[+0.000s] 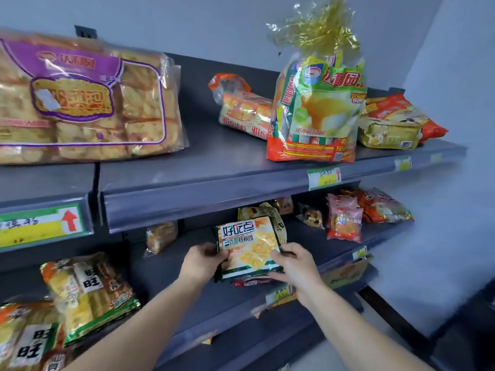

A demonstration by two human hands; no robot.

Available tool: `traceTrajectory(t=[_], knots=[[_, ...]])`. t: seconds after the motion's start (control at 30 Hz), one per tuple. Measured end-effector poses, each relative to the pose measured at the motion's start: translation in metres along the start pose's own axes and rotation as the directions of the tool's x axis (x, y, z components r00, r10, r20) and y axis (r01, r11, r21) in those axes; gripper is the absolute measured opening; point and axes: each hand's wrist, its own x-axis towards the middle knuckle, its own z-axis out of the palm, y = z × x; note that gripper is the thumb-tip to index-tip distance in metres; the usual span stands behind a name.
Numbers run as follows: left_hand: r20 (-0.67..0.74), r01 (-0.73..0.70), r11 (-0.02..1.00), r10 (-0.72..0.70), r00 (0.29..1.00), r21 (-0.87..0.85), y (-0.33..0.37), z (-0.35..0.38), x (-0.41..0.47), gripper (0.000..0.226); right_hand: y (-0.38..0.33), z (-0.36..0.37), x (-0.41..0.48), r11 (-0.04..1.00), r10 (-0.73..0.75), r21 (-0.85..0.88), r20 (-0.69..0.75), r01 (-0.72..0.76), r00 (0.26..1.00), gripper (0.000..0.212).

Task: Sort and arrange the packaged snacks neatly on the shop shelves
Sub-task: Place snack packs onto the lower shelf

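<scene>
Far left, a large bread bag (80, 100) with a purple label lies on the upper shelf (214, 156), and rice cracker bags (88, 295) sit below it. Mid-scene on the lower shelf (163, 274), the left hand (203, 261) grips the left edge of a green-trimmed biscuit packet (249, 245). The right hand (294, 263) pinches its right edge, holding it just above a red packet (251, 283). Pink packets (344, 220) stand further right.

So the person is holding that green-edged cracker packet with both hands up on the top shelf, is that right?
Not quite. The head view shows the left hand and the right hand holding the cracker packet at the lower shelf, not the top one. Both hands are indeed on it.
</scene>
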Motion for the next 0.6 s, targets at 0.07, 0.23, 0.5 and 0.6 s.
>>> traceTrajectory(t=[0.07,0.23,0.5,0.6], knots=[[-0.001,0.035,0.999,-0.035,0.999,0.036,0.003,0.020,0.026,0.012,-0.002,-0.011,0.031,0.999,0.041,-0.033,0.009,-0.040,0.999,0.025],[-0.068,0.068,0.979,-0.055,0.996,0.191,0.015,0.053,0.068,0.011,0.001,-0.026,0.090,0.986,0.158,-0.054,0.061,-0.155,0.986,0.042],[-0.133,0.139,0.951,-0.106,0.985,0.277,0.012,0.085,0.108,0.016,0.011,-0.043,0.178,0.971,0.195,-0.135,-0.030,-0.197,0.980,0.032],[-0.204,0.144,0.956,-0.093,0.975,0.256,0.010,0.094,0.112,0.012,0.020,-0.043,0.215,0.958,0.152,-0.240,-0.034,-0.156,0.988,0.039]])
